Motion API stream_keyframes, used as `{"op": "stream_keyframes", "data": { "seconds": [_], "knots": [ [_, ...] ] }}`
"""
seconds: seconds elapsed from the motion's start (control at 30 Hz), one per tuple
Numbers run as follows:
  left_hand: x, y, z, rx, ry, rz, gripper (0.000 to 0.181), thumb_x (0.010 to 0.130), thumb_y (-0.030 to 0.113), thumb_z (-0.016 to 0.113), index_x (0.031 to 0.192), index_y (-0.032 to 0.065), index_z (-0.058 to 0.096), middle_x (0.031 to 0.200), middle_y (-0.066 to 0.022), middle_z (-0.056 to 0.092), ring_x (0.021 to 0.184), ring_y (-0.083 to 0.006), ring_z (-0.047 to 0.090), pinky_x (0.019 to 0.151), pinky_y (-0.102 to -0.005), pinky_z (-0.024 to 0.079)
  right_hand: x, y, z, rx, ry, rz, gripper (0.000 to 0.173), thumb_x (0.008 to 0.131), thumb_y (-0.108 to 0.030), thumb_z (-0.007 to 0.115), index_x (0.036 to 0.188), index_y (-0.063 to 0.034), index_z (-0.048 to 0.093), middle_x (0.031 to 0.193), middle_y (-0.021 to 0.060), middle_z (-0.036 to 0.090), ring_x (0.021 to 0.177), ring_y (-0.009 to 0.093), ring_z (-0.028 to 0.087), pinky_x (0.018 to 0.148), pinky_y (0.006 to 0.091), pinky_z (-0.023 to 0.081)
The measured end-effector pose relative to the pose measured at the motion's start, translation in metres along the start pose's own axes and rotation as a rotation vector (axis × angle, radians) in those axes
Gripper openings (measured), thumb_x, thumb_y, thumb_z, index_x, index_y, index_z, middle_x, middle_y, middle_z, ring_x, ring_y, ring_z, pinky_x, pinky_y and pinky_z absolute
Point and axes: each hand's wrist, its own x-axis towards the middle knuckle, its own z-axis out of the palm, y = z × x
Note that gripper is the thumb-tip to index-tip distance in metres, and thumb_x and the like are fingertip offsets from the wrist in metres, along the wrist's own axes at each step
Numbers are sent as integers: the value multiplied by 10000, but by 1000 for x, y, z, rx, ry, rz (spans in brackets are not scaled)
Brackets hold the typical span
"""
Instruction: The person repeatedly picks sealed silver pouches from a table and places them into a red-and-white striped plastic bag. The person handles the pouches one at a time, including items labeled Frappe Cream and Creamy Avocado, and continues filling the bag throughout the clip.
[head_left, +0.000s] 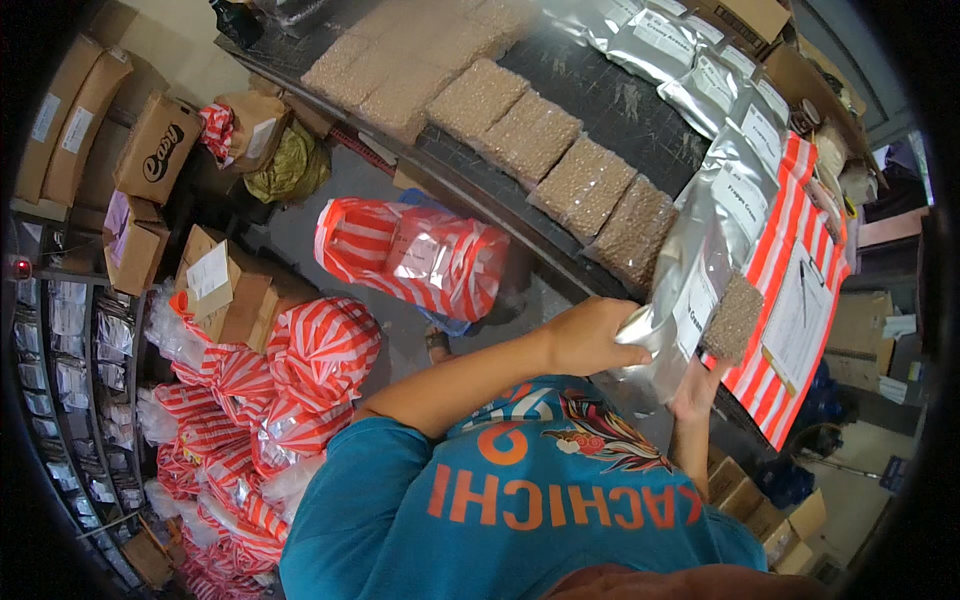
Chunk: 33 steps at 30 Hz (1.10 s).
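My left hand (600, 337) grips the bottom edge of a silver foil pouch (667, 322) with a white printed label. The pouch is tilted at the table's near edge. Close by, my right hand (697, 390) holds a small clear pack of brown granules (733, 319) by its lower end, over a red-and-white striped plastic sheet (757, 345). Similar granule packs (585, 187) lie in a row along the dark tabletop (600, 97), left of the pouch. Another labelled foil pouch (739, 195) lies just beyond the held one.
More foil pouches (660, 45) line the table's far side. A clipboard with paper and a pen (802, 307) rests on the striped sheet. On the floor stand a filled striped bag (412, 255), a heap of striped bags (247, 420) and cardboard boxes (225, 285). A stocked rack (75, 390) stands left.
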Motion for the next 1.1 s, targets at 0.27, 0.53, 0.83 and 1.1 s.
{"op": "stream_keyframes", "data": {
  "seconds": [0.27, 0.53, 0.83, 1.1],
  "knots": [
    [-90, -41, -101, 179, 109, 52, 616, 654, 372, 753, 1101, -7, 560, 1060, -236, 574, 1012, -356, 547, 877, -406, 420, 45, 74, 43, -209, 125, -241, 534, 798, -73, 642, 1279, -16, 419, 1223, 118, 538, 1086, 257, 542, 969, 398, 409],
    [-205, -271, -282, 875, 1307, -591, 782, 610, 331, 801, 1236, 12, 456, 1214, -228, 470, 1165, -354, 429, 964, -438, 363, 130, 215, 169, -771, 112, -490, 355, 745, -10, 692, 1075, 11, 564, 1028, 100, 622, 927, 187, 598, 844, 309, 465],
    [-227, -335, -388, -786, 756, -253, 145, 867, 31, 464, 1007, 24, 503, 541, -9, 498, 387, -79, 385, 547, -295, 494, 286, 390, 131, -1329, -41, -215, 249, 807, -133, 678, 1014, -17, 606, 823, -6, 590, 724, 86, 506, 637, 267, 449],
    [-223, -319, -389, -920, 640, -292, 337, 877, 102, 524, 1207, 45, 483, 1212, -66, 571, 454, -47, 326, 621, -250, 474, 280, 427, 27, -1274, 195, 12, 210, 795, -129, 685, 960, -9, 638, 712, 69, 603, 660, 109, 525, 596, 288, 459]
  ]
}}
